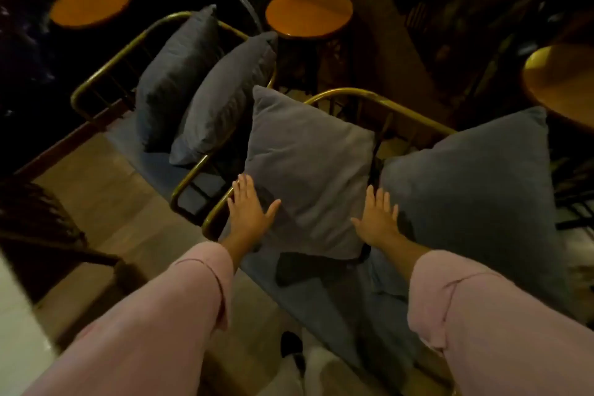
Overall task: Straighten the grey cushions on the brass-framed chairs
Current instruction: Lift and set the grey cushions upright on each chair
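On the near chair's seat, entries run from the hands outward.

Left hand (249,209): flat, fingers spread, palm pressed on the lower left corner of the lighter grey cushion (308,170); nothing gripped. Pink sleeve (180,305) behind it.

Right hand (379,219): flat and spread likewise, lying at the gap between that cushion's lower right corner and the left edge of the darker grey cushion (475,196); whether it presses one or both cannot be told. It grips nothing.

Cushions, near chair (350,94): two, both leaning back against the brass rail, the darker one tilted on a point rather than square.

Cushions, far chair (128,45): two, first (176,74) and second (225,96), leaning side by side, overlapping.

Count: grey cushions, four; brass-framed chairs, two, standing just beside one another; round wooden stool tops, four, one being (308,11); part of a further round top (562,83) at right; hands, two.

Risks, as judged:
- Open palms only push. A sideways shove could slide the lighter cushion over the low side rail (218,209) towards the floor (106,202).
- Pressing low may tip the top forward off the backrest.
- Squaring one cushion may nudge the tilted neighbour further askew, since they sit almost touching.
- Dim light makes seams hard to read, so alignment could be misjudged.
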Demonstrator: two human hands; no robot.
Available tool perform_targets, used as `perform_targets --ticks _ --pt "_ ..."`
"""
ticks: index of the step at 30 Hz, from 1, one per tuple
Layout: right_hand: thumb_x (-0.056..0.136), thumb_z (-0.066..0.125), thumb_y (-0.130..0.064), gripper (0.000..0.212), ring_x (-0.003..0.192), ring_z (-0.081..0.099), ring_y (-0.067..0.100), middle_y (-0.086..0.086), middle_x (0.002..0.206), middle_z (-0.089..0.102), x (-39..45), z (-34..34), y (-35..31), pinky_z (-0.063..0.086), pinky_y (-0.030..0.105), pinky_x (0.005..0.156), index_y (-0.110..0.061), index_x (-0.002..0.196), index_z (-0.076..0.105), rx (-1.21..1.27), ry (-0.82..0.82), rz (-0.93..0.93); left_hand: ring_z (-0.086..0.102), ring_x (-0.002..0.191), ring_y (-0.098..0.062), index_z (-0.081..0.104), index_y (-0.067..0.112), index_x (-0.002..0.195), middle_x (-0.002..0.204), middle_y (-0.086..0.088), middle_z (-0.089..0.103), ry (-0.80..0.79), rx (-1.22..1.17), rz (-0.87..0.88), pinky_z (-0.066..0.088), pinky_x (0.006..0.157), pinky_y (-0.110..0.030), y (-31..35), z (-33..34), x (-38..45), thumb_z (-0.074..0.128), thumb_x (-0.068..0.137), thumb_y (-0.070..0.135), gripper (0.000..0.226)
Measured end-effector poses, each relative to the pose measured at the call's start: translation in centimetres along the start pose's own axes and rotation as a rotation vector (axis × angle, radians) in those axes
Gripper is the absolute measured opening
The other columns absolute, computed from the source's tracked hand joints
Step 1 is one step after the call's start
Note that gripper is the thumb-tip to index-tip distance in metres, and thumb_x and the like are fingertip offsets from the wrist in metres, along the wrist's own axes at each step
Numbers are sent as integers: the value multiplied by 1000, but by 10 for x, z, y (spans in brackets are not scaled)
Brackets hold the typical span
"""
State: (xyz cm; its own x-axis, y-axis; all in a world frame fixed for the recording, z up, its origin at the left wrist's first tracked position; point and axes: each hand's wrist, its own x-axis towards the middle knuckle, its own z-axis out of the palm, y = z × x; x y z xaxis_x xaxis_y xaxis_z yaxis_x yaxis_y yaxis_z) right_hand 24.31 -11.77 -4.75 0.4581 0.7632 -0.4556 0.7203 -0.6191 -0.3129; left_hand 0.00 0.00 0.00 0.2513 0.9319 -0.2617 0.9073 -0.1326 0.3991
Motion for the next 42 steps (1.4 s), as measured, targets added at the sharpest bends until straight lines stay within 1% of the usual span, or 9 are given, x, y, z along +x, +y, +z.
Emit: perform_targets --ticks 5,9,13,17,22,26,30,35,42 --pt "98 57 -45 97 157 4 37 17 170 0 56 12 18 13 50 126 -9 161 -8 195 -129 127 -4 152 -34 -3 12 155 166 -11 -3 54 -144 -143 4 122 -57 10 27 50 51 87 63 101" --pt "93 48 -66 96 151 25 39 18 167 20 115 37 31 24 53 123 -9 161 11 517 -165 295 10 151 -35 6 23 155 164 -4 14 188 -221 -251 12 118 -62 10 41 90 49 75 80 107" --pt "77 36 -90 116 147 35 40 17 164 31 160 59 29 28 54 121 -8 158 25 792 -147 471 23 149 -29 17 24 154 161 -4 28 283 -312 -290 13 119 -60 -9 57 119 52 71 82 108" --pt "55 43 -104 131 149 33 30 -1 167 25 184 92 42 26 53 122 -30 160 20 1069 -95 571 35 144 -27 19 29 153 157 -1 36 288 -414 -298 29 117 -55 -31 68 133 56 62 87 114" --pt "75 52 -87 94 122 54 23 -6 135 55 166 76 36 42 45 113 -26 147 48 1348 -181 509 47 135 -28 36 25 146 148 -5 49 289 -430 -307 43 109 -49 -26 59 130 62 59 84 109" --pt "51 65 -95 118 132 54 23 -4 151 53 168 75 64 40 48 116 -34 149 47 1419 -232 506 62 115 -28 58 17 129 128 -7 66 299 -440 -342 51 94 -39 -11 39 121 72 61 71 88" --pt "51 62 -97 113 132 54 24 -5 147 55 145 58 75 39 52 116 -38 147 49 1448 -329 526 66 101 -28 66 15 110 111 -7 71 346 -402 -381 54 83 -39 7 16 112 67 61 79 81" --pt "51 61 -98 114 132 55 30 1 150 55 110 33 75 39 57 115 -37 147 50 1501 -318 519 68 94 -26 70 16 101 101 -5 73 357 -376 -357 58 83 -45 31 -19 97 59 56 88 85" --pt "81 44 -84 89 130 51 31 2 142 56 85 -67 18 36 53 117 -29 151 44 1442 -245 344 67 82 -22 68 15 86 85 -1 71 408 -509 -292 56 70 -37 54 -89 91 58 59 87 78"
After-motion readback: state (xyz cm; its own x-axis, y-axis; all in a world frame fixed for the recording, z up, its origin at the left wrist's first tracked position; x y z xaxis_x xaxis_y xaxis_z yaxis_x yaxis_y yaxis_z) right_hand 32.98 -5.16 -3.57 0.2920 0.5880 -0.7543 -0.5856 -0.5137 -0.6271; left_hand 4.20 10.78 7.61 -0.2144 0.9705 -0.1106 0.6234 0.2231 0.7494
